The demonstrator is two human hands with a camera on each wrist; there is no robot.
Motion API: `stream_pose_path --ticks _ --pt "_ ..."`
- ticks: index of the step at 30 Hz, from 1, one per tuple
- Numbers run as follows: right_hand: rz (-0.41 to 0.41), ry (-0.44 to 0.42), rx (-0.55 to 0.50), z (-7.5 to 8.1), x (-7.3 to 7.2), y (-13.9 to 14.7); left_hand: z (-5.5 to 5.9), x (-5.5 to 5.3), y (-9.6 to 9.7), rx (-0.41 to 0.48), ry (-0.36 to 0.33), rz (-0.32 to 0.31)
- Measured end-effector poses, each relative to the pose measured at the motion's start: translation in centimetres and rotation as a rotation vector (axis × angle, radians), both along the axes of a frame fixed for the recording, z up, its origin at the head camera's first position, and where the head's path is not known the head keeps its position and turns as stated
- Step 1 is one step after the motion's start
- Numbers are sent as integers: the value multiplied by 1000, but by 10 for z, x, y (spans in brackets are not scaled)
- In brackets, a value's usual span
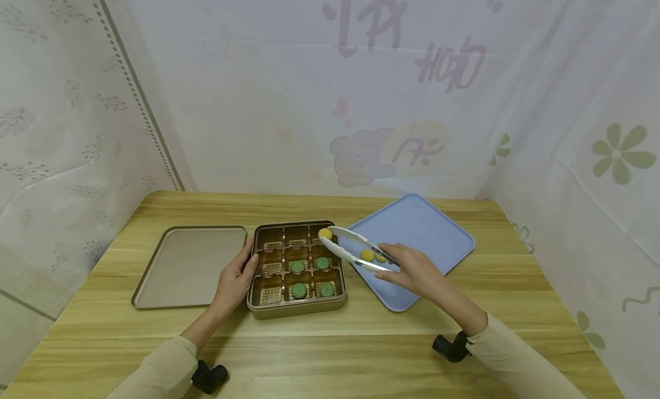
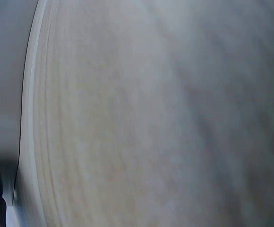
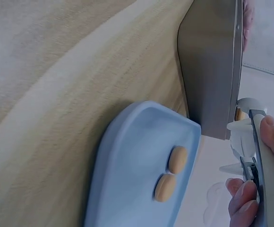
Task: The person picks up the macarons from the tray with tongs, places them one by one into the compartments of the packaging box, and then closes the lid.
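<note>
My right hand [image 1: 415, 270] grips a pair of tongs [image 1: 368, 266] with white tips. Between the tips is a round yellow pastry [image 1: 325, 234], held over the back right compartment of a gold-brown tin [image 1: 299, 314]. A divided insert lines the tin, and several round green pastries [image 1: 299, 290] sit in its middle and right columns. My left hand [image 1: 234, 281] rests against the tin's left side with fingers extended, the thumb near the rim. Two more yellow pastries [image 3: 171, 172] lie close together on a blue tray [image 3: 123, 189] to the right.
A flat tin lid [image 1: 188, 267] lies left of the tin on the wooden table [image 1: 309, 359]. The blue tray's left corner comes close to the tin's right side. Printed cloth [image 1: 258, 112] hangs behind the table and on both sides.
</note>
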State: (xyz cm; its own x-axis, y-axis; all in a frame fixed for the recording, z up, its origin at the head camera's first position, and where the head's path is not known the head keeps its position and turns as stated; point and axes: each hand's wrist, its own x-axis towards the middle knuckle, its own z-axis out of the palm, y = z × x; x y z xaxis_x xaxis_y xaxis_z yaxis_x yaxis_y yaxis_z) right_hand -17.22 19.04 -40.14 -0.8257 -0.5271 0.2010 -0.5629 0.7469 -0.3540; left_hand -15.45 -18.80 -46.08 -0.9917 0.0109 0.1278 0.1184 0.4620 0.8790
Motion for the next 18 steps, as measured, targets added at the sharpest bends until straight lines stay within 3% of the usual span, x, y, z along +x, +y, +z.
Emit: stream_pose_path --ticks 18 --pt "17 13 69 12 -11 -11 0 0 1 12 4 -11"
